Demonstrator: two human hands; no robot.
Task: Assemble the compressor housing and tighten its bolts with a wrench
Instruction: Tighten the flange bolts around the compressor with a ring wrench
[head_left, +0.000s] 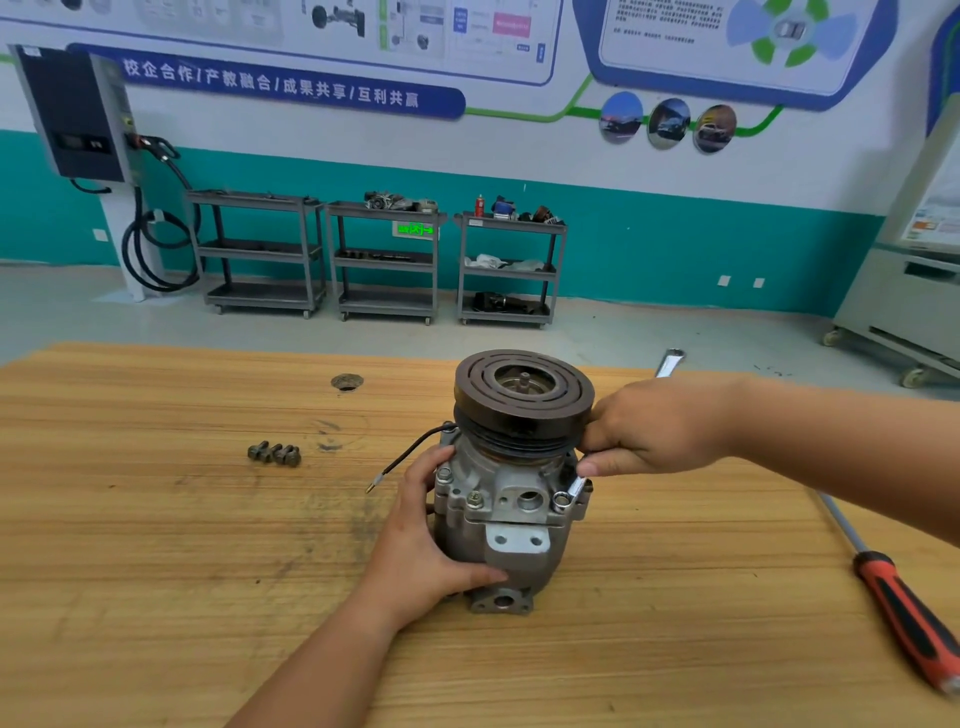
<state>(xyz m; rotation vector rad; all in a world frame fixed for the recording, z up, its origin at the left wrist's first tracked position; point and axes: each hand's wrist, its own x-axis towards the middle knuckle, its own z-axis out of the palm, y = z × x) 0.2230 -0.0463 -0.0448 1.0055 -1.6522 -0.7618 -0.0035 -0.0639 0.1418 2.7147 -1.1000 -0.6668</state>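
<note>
A grey metal compressor (511, 506) stands upright on the wooden table (156, 545), its dark round pulley (523, 400) on top. My left hand (431, 540) grips the housing's left side. My right hand (657, 434) holds a silver wrench (571, 491) whose ring end sits on a bolt at the housing's right front; the far end of the wrench sticks out behind the hand. Two bolt heads (474, 500) show on the housing's left front. Three loose bolts (274, 453) lie together on the table to the left.
A screwdriver (906, 597) with a red and black handle lies at the table's right edge. A thin black wire (410, 457) trails from the compressor to the left. A small hole (347, 382) is in the tabletop. Three grey carts (384, 260) stand by the far wall.
</note>
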